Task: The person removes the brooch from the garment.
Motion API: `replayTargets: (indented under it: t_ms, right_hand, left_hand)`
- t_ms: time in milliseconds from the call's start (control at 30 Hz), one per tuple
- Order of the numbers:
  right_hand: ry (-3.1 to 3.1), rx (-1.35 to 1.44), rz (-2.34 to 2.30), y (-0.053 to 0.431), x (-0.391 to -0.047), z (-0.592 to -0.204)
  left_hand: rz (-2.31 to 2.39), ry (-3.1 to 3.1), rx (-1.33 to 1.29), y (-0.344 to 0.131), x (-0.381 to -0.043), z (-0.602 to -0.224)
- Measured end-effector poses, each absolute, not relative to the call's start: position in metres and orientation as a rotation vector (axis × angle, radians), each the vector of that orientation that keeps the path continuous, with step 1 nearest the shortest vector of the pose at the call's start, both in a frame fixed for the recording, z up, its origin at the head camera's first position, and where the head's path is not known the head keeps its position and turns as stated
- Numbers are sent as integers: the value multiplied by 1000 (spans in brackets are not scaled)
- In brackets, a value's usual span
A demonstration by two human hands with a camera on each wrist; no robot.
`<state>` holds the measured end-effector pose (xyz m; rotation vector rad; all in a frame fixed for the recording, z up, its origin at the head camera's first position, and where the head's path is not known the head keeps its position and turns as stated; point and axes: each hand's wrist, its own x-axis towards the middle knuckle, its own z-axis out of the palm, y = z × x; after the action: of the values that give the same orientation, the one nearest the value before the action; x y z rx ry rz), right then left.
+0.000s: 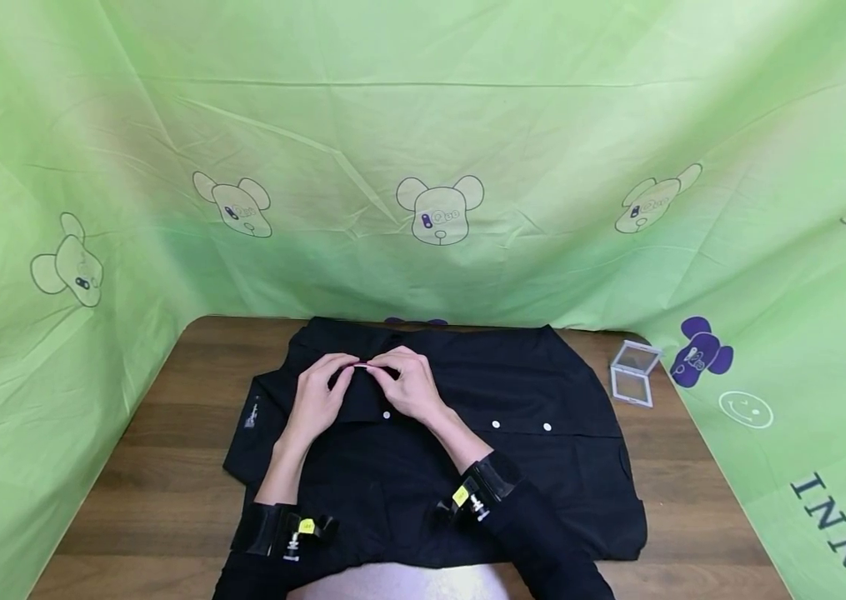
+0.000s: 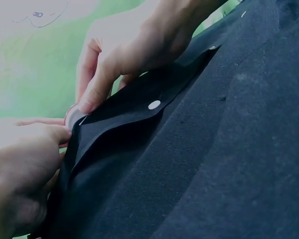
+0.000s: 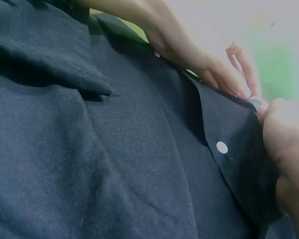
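Observation:
A black button-up shirt (image 1: 535, 375) lies spread on the wooden table. Near its upper left, my left hand (image 1: 320, 396) and right hand (image 1: 409, 383) meet at a small round badge (image 2: 74, 118) with a pale face and reddish rim. Both hands pinch it between thumb and fingertips, from opposite sides. In the left wrist view a thin, bright sliver shows beside the badge, at the raised edge of the shirt front. A white button (image 3: 222, 147) sits on that lifted placket, close below the hands. Fingers hide part of the badge.
An open clear plastic case (image 1: 633, 373) stands on the table (image 1: 693, 517) at the right, beside the shirt. More white buttons (image 1: 496, 424) run along the placket. Green printed cloth (image 1: 332, 275) walls the back and both sides.

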<state>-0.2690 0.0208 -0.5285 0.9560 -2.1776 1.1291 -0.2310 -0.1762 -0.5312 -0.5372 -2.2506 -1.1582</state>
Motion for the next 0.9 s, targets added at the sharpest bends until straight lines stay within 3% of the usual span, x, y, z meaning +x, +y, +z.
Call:
replayTargets:
  t_ms: [900]
  right_hand:
    - [-2271,993,1114,24,-269,-527]
  left_hand:
    - [-1120,-2245,-503,-175,-232,-535]
